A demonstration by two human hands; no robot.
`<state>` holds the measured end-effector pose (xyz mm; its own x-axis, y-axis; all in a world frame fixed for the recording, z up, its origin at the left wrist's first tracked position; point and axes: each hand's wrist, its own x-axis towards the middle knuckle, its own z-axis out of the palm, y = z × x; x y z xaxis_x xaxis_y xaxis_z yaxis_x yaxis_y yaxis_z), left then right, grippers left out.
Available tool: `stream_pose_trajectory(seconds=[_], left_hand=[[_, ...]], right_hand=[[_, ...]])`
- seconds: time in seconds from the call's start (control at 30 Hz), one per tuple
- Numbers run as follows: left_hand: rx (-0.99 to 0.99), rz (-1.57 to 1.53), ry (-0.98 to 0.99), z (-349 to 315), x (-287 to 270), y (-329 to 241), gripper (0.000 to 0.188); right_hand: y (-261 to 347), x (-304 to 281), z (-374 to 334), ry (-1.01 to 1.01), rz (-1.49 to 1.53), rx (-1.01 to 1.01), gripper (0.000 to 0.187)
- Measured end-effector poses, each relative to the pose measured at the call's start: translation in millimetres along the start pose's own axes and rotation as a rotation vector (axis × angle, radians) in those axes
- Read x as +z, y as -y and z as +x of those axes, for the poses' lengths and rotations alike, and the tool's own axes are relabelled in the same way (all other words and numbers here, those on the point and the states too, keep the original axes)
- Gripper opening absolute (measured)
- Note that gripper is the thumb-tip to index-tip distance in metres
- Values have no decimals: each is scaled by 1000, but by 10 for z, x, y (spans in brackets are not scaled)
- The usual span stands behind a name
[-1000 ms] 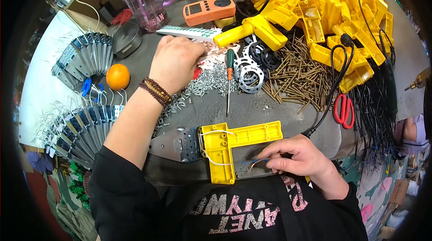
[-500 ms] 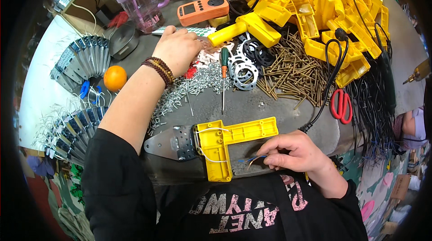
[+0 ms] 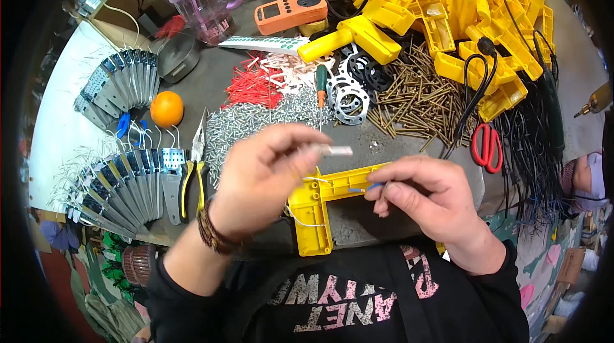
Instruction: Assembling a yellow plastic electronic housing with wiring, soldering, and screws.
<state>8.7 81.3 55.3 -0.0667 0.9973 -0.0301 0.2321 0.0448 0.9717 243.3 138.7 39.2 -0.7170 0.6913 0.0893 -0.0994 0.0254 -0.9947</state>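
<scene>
My left hand [image 3: 265,176], a beaded bracelet at its wrist, is raised over the table and slightly blurred. Between its thumb and fingers it pinches a short whitish tube [image 3: 337,150]. To its right, my right hand [image 3: 438,199] grips the end of a thin cable, whose blue wire [image 3: 358,189] pokes out from the fingertips toward the left. Beneath both hands lies an open T-shaped yellow plastic housing half [image 3: 310,224] with white wires across it. My left hand covers the perforated metal plate attached to the housing's left side.
Piles of silver screws [image 3: 246,132], red tubes [image 3: 252,87], pale tubes [image 3: 300,74] and long brass-coloured screws [image 3: 416,96] lie beyond. A screwdriver [image 3: 321,87], pliers [image 3: 192,176], red scissors [image 3: 487,148], an orange [image 3: 167,109], yellow housings [image 3: 448,16] and fanned metal plates [image 3: 121,183] surround them.
My left hand has come back from the pale tube pile toward me, now with a whitish tube in its fingers. My right hand has risen slightly with the wire.
</scene>
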Motion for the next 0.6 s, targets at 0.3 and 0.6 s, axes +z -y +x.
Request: stream_pose_trajectory(seconds=[0.3, 0.6], left_hand=[[-196, -531, 35, -303, 217, 22, 25], [-242, -778, 76, -381, 204, 6, 18]], right_hand=[[32, 78, 26, -48, -110, -53, 18], [155, 82, 39, -72, -447, -285, 16]])
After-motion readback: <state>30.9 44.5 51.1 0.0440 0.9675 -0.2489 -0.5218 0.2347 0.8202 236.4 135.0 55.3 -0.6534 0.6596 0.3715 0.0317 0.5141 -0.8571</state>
